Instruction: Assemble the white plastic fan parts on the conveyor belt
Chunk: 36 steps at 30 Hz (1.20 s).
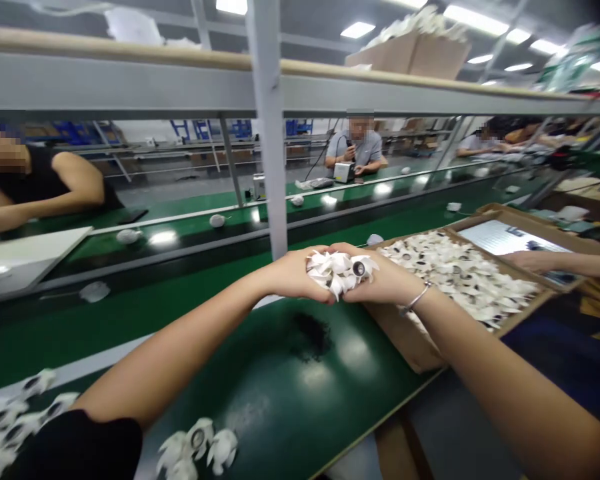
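Cupped together over the green table (280, 373), my two hands hold a heap of small white fan impellers (333, 270), one with a dark metal ring at its hub. My left hand (294, 273) wraps the heap from the left. From the right, my right hand (387, 279) closes round it, its wrist wearing a silver bangle. Beside my right forearm stands a cardboard box (405, 343) full of similar impellers (455, 270). A few impellers (197, 443) lie on the table below my left arm, and another group (15, 420) lies at the lower left corner.
Behind the table runs a green conveyor belt (220, 257) with scattered white parts. A grey post (270, 147) and an overhead shelf (130, 83) stand in front of me. Co-workers sit across the line; another person's hand (530, 261) reaches in at right.
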Available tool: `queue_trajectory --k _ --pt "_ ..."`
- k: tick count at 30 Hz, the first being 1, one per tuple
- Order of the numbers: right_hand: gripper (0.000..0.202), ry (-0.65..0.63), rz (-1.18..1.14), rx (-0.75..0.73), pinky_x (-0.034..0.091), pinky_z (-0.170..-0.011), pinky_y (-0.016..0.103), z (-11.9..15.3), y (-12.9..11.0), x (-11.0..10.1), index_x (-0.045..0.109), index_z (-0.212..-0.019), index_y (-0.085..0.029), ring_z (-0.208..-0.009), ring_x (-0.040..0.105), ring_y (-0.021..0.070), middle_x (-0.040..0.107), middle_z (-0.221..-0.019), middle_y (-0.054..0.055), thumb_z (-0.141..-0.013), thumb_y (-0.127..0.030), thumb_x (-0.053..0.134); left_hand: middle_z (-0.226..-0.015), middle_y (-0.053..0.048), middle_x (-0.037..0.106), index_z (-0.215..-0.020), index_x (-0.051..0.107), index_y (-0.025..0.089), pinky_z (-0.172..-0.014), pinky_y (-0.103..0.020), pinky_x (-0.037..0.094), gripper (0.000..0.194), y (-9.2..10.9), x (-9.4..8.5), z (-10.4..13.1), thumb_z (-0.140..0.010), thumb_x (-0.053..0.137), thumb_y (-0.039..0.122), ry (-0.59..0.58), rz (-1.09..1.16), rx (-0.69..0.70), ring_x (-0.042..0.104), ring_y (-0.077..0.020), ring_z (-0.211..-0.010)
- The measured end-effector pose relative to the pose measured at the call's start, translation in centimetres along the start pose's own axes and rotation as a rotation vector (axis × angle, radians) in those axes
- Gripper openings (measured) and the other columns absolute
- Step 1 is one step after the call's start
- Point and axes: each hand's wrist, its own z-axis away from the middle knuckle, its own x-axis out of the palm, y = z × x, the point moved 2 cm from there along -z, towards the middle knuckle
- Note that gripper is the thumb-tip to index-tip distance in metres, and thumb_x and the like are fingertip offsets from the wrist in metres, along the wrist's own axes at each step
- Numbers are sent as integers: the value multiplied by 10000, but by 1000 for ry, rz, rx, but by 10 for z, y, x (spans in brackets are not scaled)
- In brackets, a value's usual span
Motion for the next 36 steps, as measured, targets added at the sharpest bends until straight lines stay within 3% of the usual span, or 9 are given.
queue_trajectory --k 4,8,12,15,19,25,28,32,36 --pt "792 -111 -131 -188 521 -841 352 -23 -37 93 531 -1332 -265 -1001 659 278 678 -1195 36 -580 -212 776 -1242 -22 671 -1417 477 272 -817 -318 556 956 -49 -13 95 -543 856 347 9 48 -172 664 -259 -1045" --pt "849 -246 -188 -311 487 -952 436 -44 -55 190 516 -1356 -264 -1097 626 315 645 -1269 62 -555 -221 795 -1244 -13 674 -1404 496 279 -930 -365 535 928 -106 -8 177 -545 848 290 36 111 -312 652 -269 -1088" --pt "909 -352 -258 -365 451 -1018 478 -62 -60 244 446 -1422 -257 -1185 569 329 578 -1350 93 -578 -222 782 -1382 -55 588 -1472 415 277 -1037 -433 481 1053 -146 2 228 -533 874 403 220 100 -440 581 -314 -1220" --pt "937 -372 -306 -401 420 -1065 485 -70 -61 258 380 -1478 -266 -1255 514 323 510 -1391 109 -624 -212 762 -1491 -87 480 -1526 329 283 -1120 -477 409 1156 -156 10 247 -531 872 514 323 55 -469 480 -345 -1337" --pt "993 -422 -337 -417 342 -1142 518 -70 -57 269 334 -1521 -270 -1402 366 361 357 -1514 145 -654 -318 815 -1585 -96 332 -1560 245 310 -1146 -519 380 1216 -154 19 262 -544 857 578 300 17 -506 376 -372 -1418" --pt "1053 -386 -55 -391 192 -1152 680 -51 -50 272 342 -1536 -320 -1487 -35 474 -129 -1656 83 -632 -443 869 -1642 -51 219 -1574 163 349 -1207 -519 295 1209 -149 18 285 -600 803 670 229 -12 -463 245 -340 -1494" --pt "1058 -383 -46 -335 228 -1163 645 -38 -46 259 314 -1540 -356 -1502 -18 427 -123 -1659 38 -636 -367 865 -1616 -61 289 -1549 257 346 -1207 -521 291 1111 -158 14 292 -631 778 690 299 -26 -470 290 -333 -1475" --pt "942 -344 -125 -224 302 -1174 552 -26 -32 248 313 -1526 -350 -1512 115 354 -25 -1669 43 -731 -479 803 -1510 -106 438 -1442 458 266 -1193 -495 316 791 -183 6 285 -783 689 636 541 -72 -393 384 -312 -1415" --pt "792 -245 -95 -126 277 -1182 564 -29 -19 260 233 -1560 -274 -1513 141 323 73 -1662 105 -911 -569 576 -1554 -100 401 -1466 439 245 -1224 -475 255 605 -209 -2 250 -962 448 578 513 18 -177 335 -271 -1459"
